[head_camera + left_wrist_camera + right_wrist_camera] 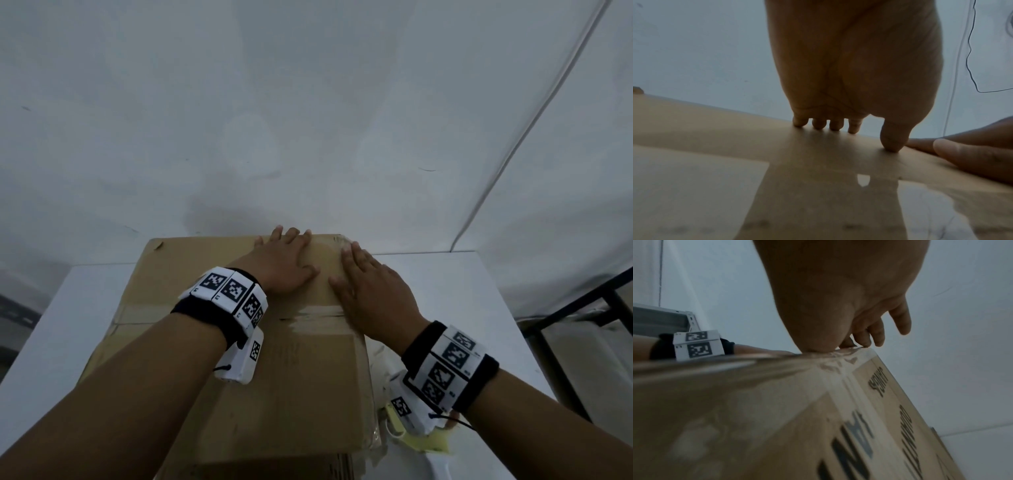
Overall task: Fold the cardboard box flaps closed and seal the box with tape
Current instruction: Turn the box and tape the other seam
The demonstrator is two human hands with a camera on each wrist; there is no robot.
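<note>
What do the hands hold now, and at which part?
Nothing is held. The left hand and right hand press flat on the top of the cardboard box, near its far right corner.

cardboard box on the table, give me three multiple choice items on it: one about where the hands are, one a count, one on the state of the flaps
1. Where do both hands rest on the cardboard box?
A. far end of the top
B. near end of the top
C. under the box

2. How many hands touch the box top?
A. none
B. one
C. two

3. How do the top flaps stand?
A. upright and open
B. folded down flat
C. torn off

Answers:
1 A: the left hand and right hand lie by the far edge in the head view.
2 C: both lie flat on the cardboard.
3 B: the top is flat, with glossy tape across its seam.
</note>
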